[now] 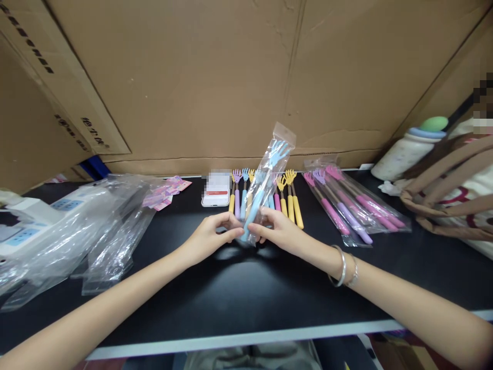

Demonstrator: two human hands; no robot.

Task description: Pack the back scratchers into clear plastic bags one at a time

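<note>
A light blue back scratcher in a clear plastic bag is held up at a tilt above the table, its claw end upward. My left hand pinches the bag's lower end from the left. From the other side, my right hand grips the same lower end, with thumb and fingers closed on it. Behind it lies a row of unbagged back scratchers in yellow, purple, blue and pink, partly hidden. To the right, several bagged pink and purple back scratchers lie fanned out.
Empty clear bags spread over the left side, near pink cards and a white power strip. A phone lies behind my hands. At the right stand a white bottle and a brown-handled bag. Cardboard walls the back.
</note>
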